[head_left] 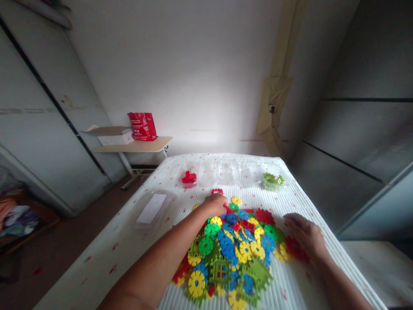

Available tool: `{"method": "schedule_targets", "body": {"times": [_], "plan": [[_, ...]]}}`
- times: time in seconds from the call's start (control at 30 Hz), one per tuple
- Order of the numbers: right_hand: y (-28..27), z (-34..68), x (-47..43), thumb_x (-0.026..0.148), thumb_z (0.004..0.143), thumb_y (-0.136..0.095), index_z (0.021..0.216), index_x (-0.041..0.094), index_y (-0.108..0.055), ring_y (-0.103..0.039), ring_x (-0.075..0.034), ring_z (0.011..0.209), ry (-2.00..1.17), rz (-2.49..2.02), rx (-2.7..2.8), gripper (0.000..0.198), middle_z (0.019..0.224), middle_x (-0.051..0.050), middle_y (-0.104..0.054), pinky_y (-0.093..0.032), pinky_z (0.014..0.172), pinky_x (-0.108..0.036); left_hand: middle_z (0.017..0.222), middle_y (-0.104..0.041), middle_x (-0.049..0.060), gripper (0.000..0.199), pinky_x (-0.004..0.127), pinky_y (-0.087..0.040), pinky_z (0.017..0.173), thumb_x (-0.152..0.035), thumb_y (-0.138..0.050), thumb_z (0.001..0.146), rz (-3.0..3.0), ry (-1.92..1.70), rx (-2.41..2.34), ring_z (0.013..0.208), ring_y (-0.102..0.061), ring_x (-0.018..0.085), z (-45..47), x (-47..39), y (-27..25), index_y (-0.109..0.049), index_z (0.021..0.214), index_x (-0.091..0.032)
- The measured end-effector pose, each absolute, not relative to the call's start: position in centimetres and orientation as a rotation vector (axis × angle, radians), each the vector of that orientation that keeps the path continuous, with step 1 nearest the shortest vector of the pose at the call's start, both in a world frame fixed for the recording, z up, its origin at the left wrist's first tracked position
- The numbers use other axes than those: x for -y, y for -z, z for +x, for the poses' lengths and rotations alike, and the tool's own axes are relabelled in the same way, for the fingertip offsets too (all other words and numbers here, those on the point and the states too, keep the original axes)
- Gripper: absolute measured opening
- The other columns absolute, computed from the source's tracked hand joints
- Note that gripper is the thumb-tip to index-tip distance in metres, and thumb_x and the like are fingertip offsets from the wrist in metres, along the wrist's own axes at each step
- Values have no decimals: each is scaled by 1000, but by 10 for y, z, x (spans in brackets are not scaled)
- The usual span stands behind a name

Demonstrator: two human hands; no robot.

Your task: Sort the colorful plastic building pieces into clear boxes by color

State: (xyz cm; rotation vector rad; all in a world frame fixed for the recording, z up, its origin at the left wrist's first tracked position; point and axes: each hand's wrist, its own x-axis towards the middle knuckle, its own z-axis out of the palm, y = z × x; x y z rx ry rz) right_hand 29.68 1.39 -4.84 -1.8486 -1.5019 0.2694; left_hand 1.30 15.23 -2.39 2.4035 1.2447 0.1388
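A heap of plastic building pieces (226, 245) covers the near part of the table: notched blue, yellow and green discs, green square window-like panels and small red parts. At the heap's far side, my left hand (217, 204) is closed with its fingertips on a small red plastic piece (229, 209); part of the grip is hidden. Just beyond it lies a red square frame piece (217, 191). My right hand (305, 234) rests at the heap's right edge, fingers stretched out, beside red notched pieces (295, 249), and holds nothing.
Along the table's far side runs a clear compartment tray (227, 175), with red pieces (189, 177) in its left end and light green pieces (272, 179) in its right. A clear lid (142, 211) with a white label lies left. Behind stands a side table (142, 146) bearing a red bag (142, 126).
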Motion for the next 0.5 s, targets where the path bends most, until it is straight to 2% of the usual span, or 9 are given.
{"method": "schedule_targets", "body": {"times": [0.13, 0.27, 0.5], "plan": [[49, 297, -14, 48, 74, -45, 79, 19, -66, -61, -18, 66, -273, -1864, 1504, 36, 73, -1, -68, -44, 55, -22, 58, -57, -2, 18, 20, -38, 54, -19, -53, 63, 2321, -172, -1232, 59, -52, 12, 4, -159, 19, -68, 73, -15], [50, 297, -15, 47, 74, -46, 79, 19, -66, -62, -18, 65, -258, -1881, 1504, 35, 73, -1, -69, -43, 54, -22, 57, -56, -4, 22, 18, -35, 49, -18, -55, 61, 2225, -178, -1193, 55, -50, 10, -5, -158, 8, -69, 77, -14], [50, 297, -15, 47, 74, -47, 79, 20, -65, -62, -18, 66, -285, -1834, 1508, 34, 71, -1, -68, -45, 56, -23, 51, -53, -5, 19, 18, -30, 46, -17, -59, 56, 2088, -168, -1141, 51, -46, 9, -15, -146, -12, -69, 71, -12]]}}
